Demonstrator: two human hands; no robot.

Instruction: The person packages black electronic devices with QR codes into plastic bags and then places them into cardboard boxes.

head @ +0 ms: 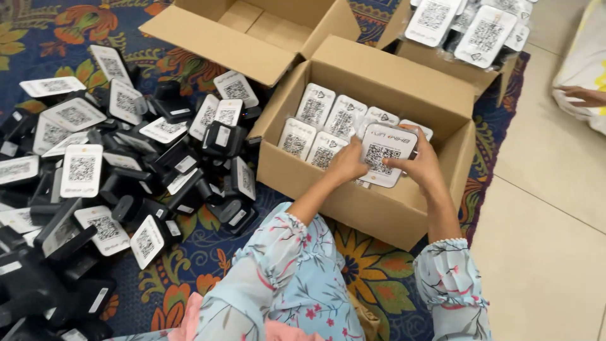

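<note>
Both hands (386,165) partly hide one white-faced device (385,153).

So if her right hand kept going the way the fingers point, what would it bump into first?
The right hand points left across the white-faced device it grips, so it would probably meet the left hand on the device's other edge first, though depth is hard to judge.

3 cardboard boxes (372,202), 2 hands (346,165), approx 7 white-faced devices (315,105) in middle box, dozens loose.
</note>
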